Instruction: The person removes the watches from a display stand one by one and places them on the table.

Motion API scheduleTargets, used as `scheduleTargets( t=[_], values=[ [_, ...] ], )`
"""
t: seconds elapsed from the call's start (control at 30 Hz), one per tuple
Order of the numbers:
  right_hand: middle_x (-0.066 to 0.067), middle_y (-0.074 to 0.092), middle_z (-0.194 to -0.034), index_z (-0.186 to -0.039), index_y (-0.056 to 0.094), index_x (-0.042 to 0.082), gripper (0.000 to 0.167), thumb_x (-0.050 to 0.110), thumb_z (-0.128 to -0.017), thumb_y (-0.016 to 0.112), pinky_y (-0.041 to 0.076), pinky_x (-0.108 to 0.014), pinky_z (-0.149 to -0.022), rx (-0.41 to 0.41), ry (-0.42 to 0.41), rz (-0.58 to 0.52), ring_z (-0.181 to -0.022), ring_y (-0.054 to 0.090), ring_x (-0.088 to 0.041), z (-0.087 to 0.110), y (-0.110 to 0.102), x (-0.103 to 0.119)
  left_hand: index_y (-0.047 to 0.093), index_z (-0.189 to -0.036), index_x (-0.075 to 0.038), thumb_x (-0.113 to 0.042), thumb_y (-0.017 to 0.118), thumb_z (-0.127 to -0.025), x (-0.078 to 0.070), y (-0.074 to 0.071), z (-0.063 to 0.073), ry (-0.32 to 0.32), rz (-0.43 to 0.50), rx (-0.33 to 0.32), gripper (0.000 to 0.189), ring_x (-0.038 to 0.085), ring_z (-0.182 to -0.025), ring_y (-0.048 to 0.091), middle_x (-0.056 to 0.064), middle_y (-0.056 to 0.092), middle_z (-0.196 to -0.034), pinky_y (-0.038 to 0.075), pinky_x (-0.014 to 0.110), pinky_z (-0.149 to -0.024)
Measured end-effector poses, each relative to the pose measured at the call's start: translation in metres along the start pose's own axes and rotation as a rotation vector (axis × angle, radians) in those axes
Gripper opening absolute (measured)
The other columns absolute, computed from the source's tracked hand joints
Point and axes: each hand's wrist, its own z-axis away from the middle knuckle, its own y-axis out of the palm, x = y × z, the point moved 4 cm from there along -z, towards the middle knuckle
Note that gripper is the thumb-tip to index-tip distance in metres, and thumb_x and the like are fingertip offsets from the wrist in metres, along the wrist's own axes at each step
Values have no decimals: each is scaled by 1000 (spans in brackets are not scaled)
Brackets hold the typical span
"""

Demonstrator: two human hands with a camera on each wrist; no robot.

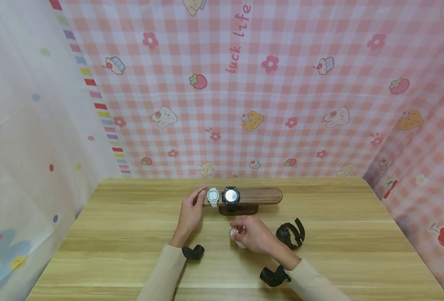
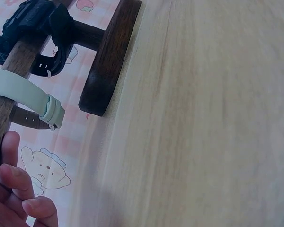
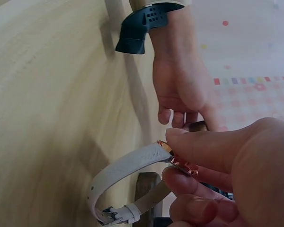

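Observation:
A dark wooden watch stand [image 1: 261,195] stands near the back of the table. Its bar carries a pale mint watch [image 1: 213,196] at the left and a black watch [image 1: 231,195] beside it. My left hand [image 1: 190,213] grips the bar's left end, fingers curled by the wood [image 2: 1,116] in the left wrist view. In front of the stand, my right hand [image 1: 255,234] pinches a white-strapped watch [image 3: 128,163] with rose-gold metal between thumb and fingers. Its strap is buckled into a loop and hangs down. The fingers partly hide its face.
Another black watch [image 1: 290,234] lies on its side on the table [image 1: 338,251], right of my right hand. Black wrist mounts [image 1: 194,252] sit on both forearms. A pink checked cloth [image 1: 244,96] hangs behind the table, with more cloth at both sides.

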Motion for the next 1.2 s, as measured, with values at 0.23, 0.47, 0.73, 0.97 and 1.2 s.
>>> scheduleTargets(
  t=[0.23, 0.47, 0.73, 0.97, 1.2],
  values=[
    [2, 62, -80, -109, 74, -2, 25, 5, -85, 74, 45, -25, -66, 18, 29, 25, -73, 51, -9, -1, 8, -3, 65, -131, -11, -30, 51, -104, 4, 0, -1, 10, 10, 3, 35, 31, -93, 59, 5, 65, -127, 46, 22, -75],
    [0, 62, -81, -105, 75, 0, 20, 2, -85, 72, 43, -24, -62, 24, 27, 47, -71, 50, -10, -3, 15, -5, 65, -130, -12, -31, 51, -104, 4, 0, -2, 13, 0, 5, 35, 29, -99, 60, 2, 65, -128, 47, 24, -79],
    [2, 56, -75, -93, 74, 2, 9, 2, -84, 74, 40, -24, -60, 28, 14, 61, -68, 47, -9, -2, 21, -5, 65, -130, -12, -30, 51, -104, 5, 0, -1, -3, 20, 7, 34, 34, -90, 57, 6, 66, -125, 47, 22, -71],
    [4, 54, -72, -88, 73, 4, 5, 3, -83, 75, 39, -23, -59, 57, 16, 80, -67, 45, -7, -2, 25, -6, 63, -130, -1, -17, 49, -105, -18, -3, 4, 12, 9, 32, 32, 25, -90, 58, 14, 66, -125, 51, 31, -76],
    [3, 56, -74, -96, 74, 1, 13, 5, -84, 76, 40, -24, -60, 62, 33, 66, -67, 47, -8, -1, 27, -8, 62, -130, 1, -14, 49, -105, -38, -5, 11, 15, 6, 39, 32, 39, -91, 57, 17, 66, -120, 46, 20, -72]
  ],
)
